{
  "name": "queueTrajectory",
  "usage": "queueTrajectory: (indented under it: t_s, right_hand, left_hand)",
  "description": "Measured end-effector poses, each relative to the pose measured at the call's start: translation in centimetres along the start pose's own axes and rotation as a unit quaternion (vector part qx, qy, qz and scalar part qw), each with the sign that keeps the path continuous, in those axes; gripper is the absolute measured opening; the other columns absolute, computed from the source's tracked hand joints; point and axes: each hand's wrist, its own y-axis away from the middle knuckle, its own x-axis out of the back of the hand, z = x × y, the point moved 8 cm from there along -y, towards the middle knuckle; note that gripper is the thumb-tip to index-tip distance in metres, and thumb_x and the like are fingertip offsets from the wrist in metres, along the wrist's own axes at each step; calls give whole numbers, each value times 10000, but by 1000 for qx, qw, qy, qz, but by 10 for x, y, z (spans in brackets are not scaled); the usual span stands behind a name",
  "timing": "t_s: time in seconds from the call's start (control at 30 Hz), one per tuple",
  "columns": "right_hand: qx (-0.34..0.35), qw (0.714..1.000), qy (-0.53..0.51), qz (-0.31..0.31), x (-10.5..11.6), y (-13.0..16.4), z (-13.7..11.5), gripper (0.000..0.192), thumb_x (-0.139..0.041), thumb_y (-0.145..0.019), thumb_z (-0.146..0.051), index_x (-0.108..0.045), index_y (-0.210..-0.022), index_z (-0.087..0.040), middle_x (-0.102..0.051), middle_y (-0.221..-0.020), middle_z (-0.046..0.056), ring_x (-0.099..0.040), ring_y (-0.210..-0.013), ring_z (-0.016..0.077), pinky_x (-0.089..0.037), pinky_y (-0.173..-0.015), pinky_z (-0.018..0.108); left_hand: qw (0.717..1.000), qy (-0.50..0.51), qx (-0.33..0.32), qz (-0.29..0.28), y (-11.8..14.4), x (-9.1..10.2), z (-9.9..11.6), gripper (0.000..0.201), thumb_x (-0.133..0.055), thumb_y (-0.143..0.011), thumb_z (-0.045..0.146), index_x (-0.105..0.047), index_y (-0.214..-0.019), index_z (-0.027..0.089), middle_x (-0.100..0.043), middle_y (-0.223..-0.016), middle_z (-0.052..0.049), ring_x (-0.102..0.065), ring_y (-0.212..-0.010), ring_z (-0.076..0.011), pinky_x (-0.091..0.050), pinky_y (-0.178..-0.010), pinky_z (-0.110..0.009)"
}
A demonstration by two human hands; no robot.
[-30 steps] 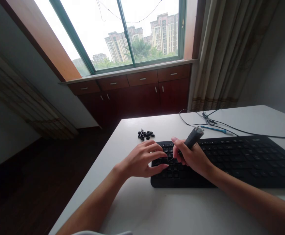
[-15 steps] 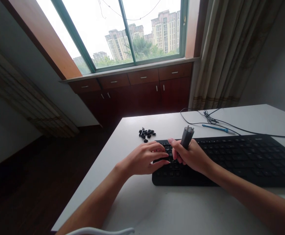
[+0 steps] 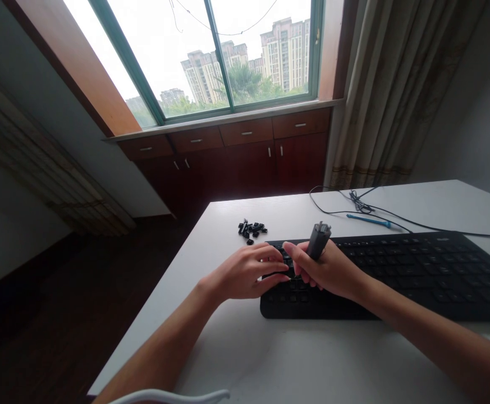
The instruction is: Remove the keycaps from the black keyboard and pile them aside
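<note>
A black keyboard (image 3: 417,275) lies across the white table (image 3: 303,359). My right hand (image 3: 329,270) grips a grey keycap-puller tool (image 3: 317,240), held almost upright over the keyboard's left end, its lower tip hidden by my fingers. My left hand (image 3: 245,274) rests beside it on the keyboard's left edge, fingers curled and pressing on the keys, touching the right hand's fingertips. A small pile of loose black keycaps (image 3: 252,229) sits on the table just beyond my left hand.
A black cable (image 3: 346,212) loops behind the keyboard, and a blue pen-like tool (image 3: 369,221) lies next to it. The table's left edge drops to dark wooden floor. Curtains, wooden cabinets and a window stand behind.
The grey tool has swung from leaning right to nearly upright and shifted slightly left. My two hands have drawn closer together over the keyboard's left keys.
</note>
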Motion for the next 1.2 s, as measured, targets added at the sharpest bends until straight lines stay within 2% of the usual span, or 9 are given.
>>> queueTrajectory:
  t_s: [0.17,0.33,0.47,0.57,0.83,1.1,1.2]
  right_hand:
    - [-29,999,-20,35,1,0,4,550,-536,-930,-615,-618,-619,-169,-588,-518,11,-566,-424,119,-458,-350,185]
    - [-44,997,-51,25,0,0,7,533,-578,-909,-609,-650,-633,-159,-613,-522,14,-583,-422,115,-507,-380,191]
    - [-41,998,-52,17,0,1,10,509,-591,-915,-579,-663,-645,-154,-623,-531,16,-594,-438,114,-515,-398,188]
    - [-37,998,-56,16,-1,1,10,488,-595,-918,-566,-657,-654,-160,-617,-529,6,-591,-438,115,-507,-397,189]
    - [13,1000,7,6,0,1,-1,424,-595,-939,-499,-648,-668,-177,-572,-535,-14,-564,-466,114,-432,-392,176]
    - [8,1000,0,-22,-5,1,-3,375,-604,-942,-429,-618,-661,-181,-571,-534,-19,-564,-469,114,-433,-415,180]
    - [24,1000,-17,0,-7,0,-3,372,-576,-956,-402,-593,-652,-187,-554,-520,-27,-543,-447,113,-433,-420,195]
  left_hand:
    - [1000,3,6,-4,0,-2,-1,137,-632,-960,268,-729,-1024,195,-706,-960,-71,-672,-842,-172,-577,-795,-310]
    - [1000,8,9,1,2,-1,-2,137,-633,-952,265,-719,-1035,198,-706,-957,-69,-675,-856,-175,-575,-795,-311]
    - [1000,-15,16,15,1,-1,-1,226,-675,-914,378,-720,-1025,186,-700,-923,-72,-652,-778,-174,-565,-710,-313]
    - [999,-39,24,24,-2,-5,2,285,-672,-912,437,-725,-998,170,-694,-888,-75,-645,-774,-184,-568,-722,-332]
    - [998,17,58,24,-6,-10,3,157,-622,-918,259,-717,-1020,186,-687,-962,-69,-623,-834,-182,-548,-757,-320]
    - [995,58,76,10,-8,-11,3,160,-592,-843,180,-696,-964,189,-667,-938,-61,-605,-845,-193,-546,-799,-336]
    - [990,44,129,32,-12,-14,5,256,-609,-817,187,-679,-1063,203,-646,-1160,-94,-589,-1075,-266,-513,-985,-436]
